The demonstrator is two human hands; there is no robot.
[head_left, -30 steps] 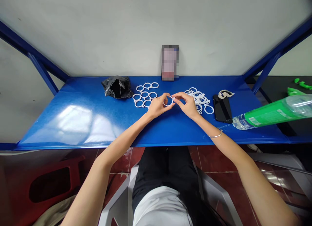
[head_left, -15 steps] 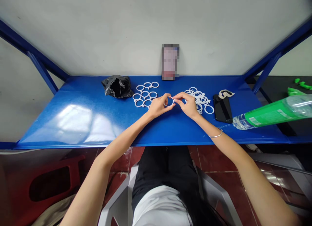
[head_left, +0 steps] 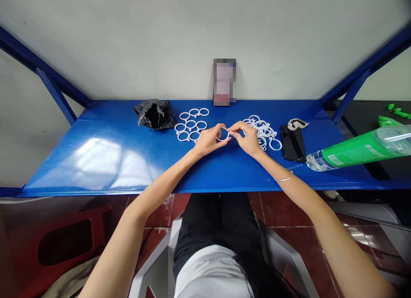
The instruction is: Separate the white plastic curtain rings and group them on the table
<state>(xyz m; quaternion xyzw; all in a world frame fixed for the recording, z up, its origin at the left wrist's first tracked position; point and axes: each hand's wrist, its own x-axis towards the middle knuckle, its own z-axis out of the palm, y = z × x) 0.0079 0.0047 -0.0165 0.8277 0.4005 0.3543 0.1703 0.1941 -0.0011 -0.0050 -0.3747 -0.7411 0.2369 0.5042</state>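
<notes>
Between my two hands, above the blue table [head_left: 154, 169], is a white curtain ring [head_left: 222, 139]. My left hand [head_left: 208, 140] grips the ring's left side between thumb and fingers. At its right side, my right hand [head_left: 246, 137] pinches the small tab with thumb and forefinger; the fingertips hide most of that tab. Several similar white rings [head_left: 191, 125] lie in rows just beyond my left hand, which partly covers the nearest row. A looser pile of white rings [head_left: 263, 129] is heaped behind and to the right of my right hand.
A crumpled black plastic bag [head_left: 154, 114] sits at the back left. One phone [head_left: 224, 81] leans upright on the wall. On the right are a black phone [head_left: 293, 143], a beige band-like piece [head_left: 297, 124] and a green-labelled bottle [head_left: 356, 149] lying at an angle.
</notes>
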